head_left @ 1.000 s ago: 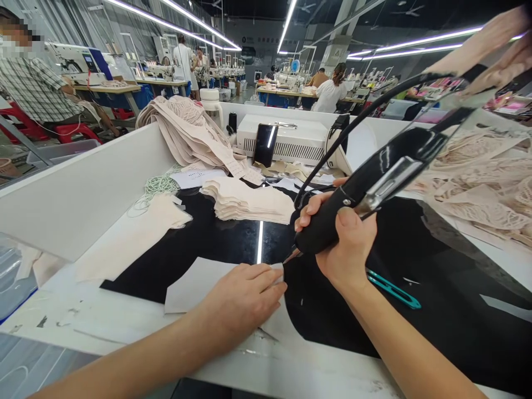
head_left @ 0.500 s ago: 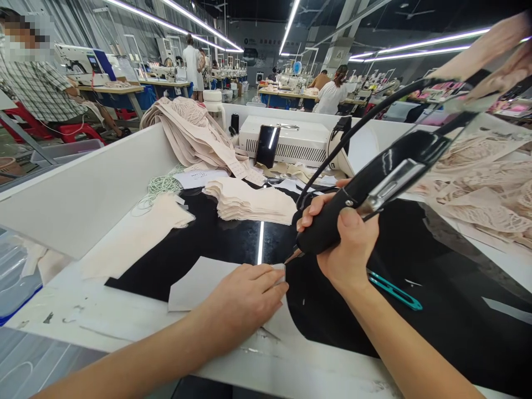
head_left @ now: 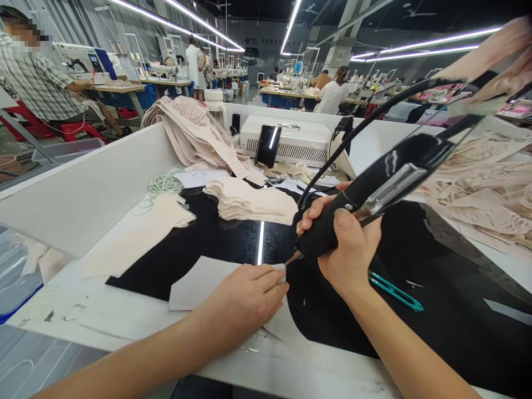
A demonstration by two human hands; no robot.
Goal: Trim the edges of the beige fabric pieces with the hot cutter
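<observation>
A black corded hand tool (head_left: 369,194) with a silvery lever and a thin coppery tip is gripped in my right hand (head_left: 347,244), fingers wrapped round its lower body. It slants down to the left, its tip at the edge of a white sheet piece (head_left: 193,282). On that curved, flat piece presses my left hand (head_left: 249,293), its fingers bent and close together at the right end, by the tip. A pale greyish edge shows at these fingertips; what lies beneath the palm is hidden. Close to my right wrist lies a teal slotted plastic tool (head_left: 397,291).
The black mat (head_left: 449,321) covers much of the white table (head_left: 282,371). Behind my hands sits a stack of cream fabric pieces (head_left: 253,199); farther back are a phone (head_left: 268,145) and a white vented box (head_left: 303,133). Lace fabric (head_left: 482,188) lies at right. Other people sit at sewing machines beyond.
The tool's upper end has tipped slightly down to the right in my right hand, its tip staying by the sheet edge. My left hand holds its place.
</observation>
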